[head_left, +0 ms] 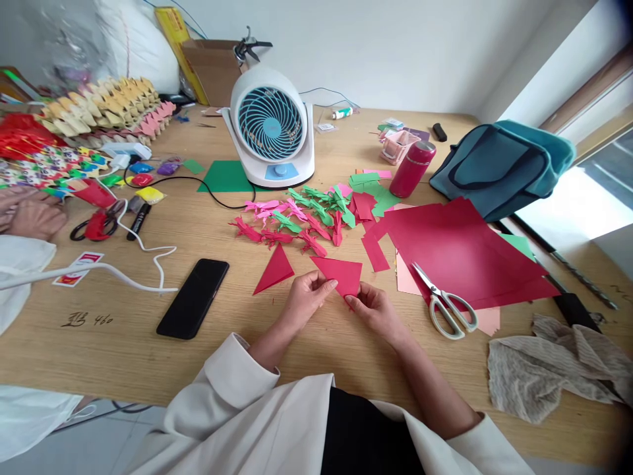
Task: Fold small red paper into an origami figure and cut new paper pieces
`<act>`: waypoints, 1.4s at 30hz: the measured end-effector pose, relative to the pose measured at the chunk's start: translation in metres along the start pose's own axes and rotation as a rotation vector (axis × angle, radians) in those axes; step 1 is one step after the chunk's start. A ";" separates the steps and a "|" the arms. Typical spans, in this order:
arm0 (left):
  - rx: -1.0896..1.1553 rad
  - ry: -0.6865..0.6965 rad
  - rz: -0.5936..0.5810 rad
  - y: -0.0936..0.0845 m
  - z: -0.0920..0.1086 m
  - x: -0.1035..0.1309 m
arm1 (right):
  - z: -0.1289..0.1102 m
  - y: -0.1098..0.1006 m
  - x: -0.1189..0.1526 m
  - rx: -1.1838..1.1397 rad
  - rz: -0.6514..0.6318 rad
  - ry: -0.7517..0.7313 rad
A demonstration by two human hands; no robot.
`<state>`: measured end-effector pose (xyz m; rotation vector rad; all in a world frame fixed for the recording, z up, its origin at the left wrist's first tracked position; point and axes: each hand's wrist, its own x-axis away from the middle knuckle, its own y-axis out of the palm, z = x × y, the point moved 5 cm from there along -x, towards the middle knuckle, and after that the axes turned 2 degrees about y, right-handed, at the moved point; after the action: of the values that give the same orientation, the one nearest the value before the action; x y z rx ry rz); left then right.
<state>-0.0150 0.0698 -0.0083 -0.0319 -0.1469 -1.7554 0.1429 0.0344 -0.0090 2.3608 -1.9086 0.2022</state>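
Between my two hands is a folded red paper triangle (345,272), raised a little over the table. My left hand (310,295) pinches its left side with thumb and fingers. At its lower right corner my right hand (374,307) grips it, thumb on top. Another red folded triangle (275,270) lies flat just left of my left hand. Beyond the hands sits a cluster of folded paper figures (297,214) in pink, green and red. Red paper strips (374,253) lie to the right of them.
A white fan (271,125) stands at the back. Scissors (448,303) rest on red paper sheets (459,251) at right, near a red bottle (413,169) and teal bag (499,165). A black phone (194,298) lies left. Another person's hands (34,214) show at far left.
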 end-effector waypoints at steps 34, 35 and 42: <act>0.306 0.041 0.238 -0.019 0.017 -0.007 | -0.006 -0.026 0.002 0.118 0.092 0.057; 0.311 0.045 0.246 -0.020 0.017 -0.007 | -0.006 -0.028 0.002 0.123 0.102 0.060; 0.338 0.014 0.195 -0.015 0.013 -0.007 | -0.003 -0.042 0.001 0.139 0.117 -0.005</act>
<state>-0.0295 0.0814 0.0026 0.2058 -0.4151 -1.5173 0.1839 0.0428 -0.0055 2.3355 -2.1022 0.3502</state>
